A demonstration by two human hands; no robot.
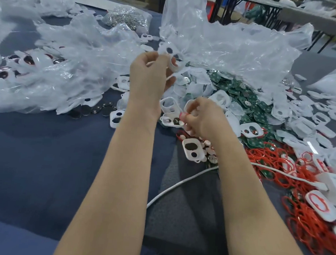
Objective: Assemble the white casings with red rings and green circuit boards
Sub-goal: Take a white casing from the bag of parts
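Two hands are up over the tabletop (42,148). The left hand (150,74) is raised toward 12 o'clock, its grip clamped on a white casing (173,65) pinched at the fingertips. It's blurry, so I can't tell which way its long axis runs. The right hand (203,118) sits at about 4 o'clock from the left, fingers curled in together with a bit of red at the tips; can't tell if that's a pinched ring. Just under those fingertips a second casing (170,120) lies open side up, long axis roughly 9 to 3. The green circuit boards (244,104) are heaped at 2 o'clock and the red rings (270,158) at 4.
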